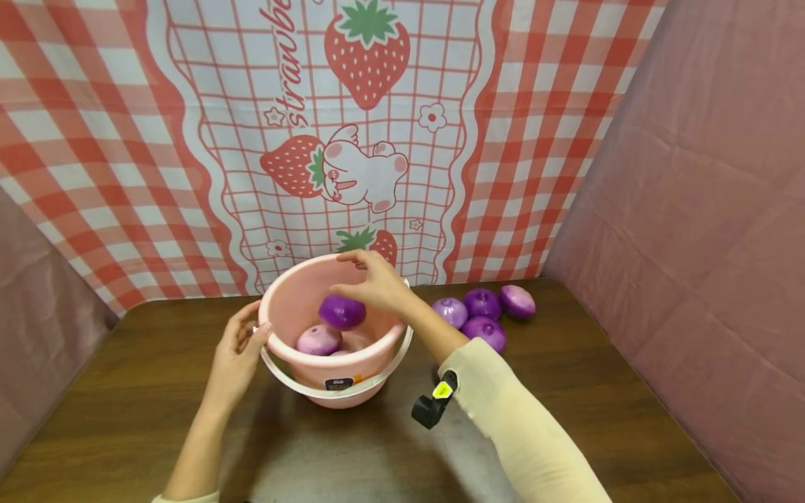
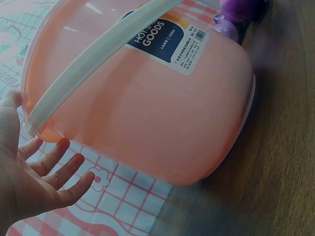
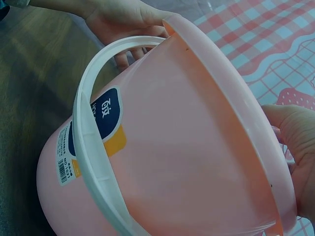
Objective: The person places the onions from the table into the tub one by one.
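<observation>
A pink bucket [image 1: 339, 363] with a white handle [image 1: 314, 391] stands on the table. My left hand [image 1: 235, 353] holds its left rim, thumb over the edge and fingers along the outside, as the left wrist view also shows. Over the bucket's mouth, my right hand [image 1: 377, 283] has its thumb and fingers spread apart. Just below that thumb is a dark purple onion [image 1: 342, 311], inside the bucket's opening and out of the grasp. A paler purple onion [image 1: 319, 340] lies lower in the bucket, with part of another beside it mostly hidden by the front wall.
Several purple onions [image 1: 483, 334] sit in a group on the brown wooden table [image 1: 566, 391], right of the bucket and beyond my right forearm. A red-and-white checked strawberry cloth [image 1: 503, 175] hangs behind the table. Pink cloth [image 1: 692, 209] borders the right side.
</observation>
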Action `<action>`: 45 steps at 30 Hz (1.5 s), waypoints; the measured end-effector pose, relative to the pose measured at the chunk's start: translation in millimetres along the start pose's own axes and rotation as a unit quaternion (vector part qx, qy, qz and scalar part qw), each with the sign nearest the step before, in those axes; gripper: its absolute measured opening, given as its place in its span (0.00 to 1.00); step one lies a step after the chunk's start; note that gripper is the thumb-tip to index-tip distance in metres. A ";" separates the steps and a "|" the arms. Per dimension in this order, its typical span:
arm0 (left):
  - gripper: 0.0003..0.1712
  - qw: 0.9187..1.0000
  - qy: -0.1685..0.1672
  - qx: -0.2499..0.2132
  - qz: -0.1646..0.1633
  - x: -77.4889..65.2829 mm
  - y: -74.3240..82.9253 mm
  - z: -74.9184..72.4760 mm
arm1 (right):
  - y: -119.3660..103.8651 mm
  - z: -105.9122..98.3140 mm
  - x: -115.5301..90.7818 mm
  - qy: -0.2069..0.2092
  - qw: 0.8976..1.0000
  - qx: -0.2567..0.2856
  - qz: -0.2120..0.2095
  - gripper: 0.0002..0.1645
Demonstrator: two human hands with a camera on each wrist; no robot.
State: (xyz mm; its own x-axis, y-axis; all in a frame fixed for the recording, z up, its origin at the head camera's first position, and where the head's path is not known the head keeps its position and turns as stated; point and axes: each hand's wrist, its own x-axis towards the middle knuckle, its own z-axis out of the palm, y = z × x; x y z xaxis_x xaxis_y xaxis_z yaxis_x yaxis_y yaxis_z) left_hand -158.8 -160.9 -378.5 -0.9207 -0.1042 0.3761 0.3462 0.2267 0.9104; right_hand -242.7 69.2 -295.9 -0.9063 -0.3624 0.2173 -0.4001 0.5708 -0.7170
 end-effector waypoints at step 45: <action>0.25 1.000 0.002 0.010 -0.008 -0.5 2.4 -0.6 | 28.6 -56.4 -10.8 0.090 0.995 0.035 -0.001 0.25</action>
State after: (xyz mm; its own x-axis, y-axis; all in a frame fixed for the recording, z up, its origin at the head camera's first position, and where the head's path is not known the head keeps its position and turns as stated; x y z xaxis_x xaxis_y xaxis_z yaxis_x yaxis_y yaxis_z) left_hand -157.4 -160.8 -376.4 -0.9254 -0.1120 0.3620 0.3276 0.2435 0.9129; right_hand -252.0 131.0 -281.4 -0.9176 -0.2214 0.3302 -0.3975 0.5153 -0.7593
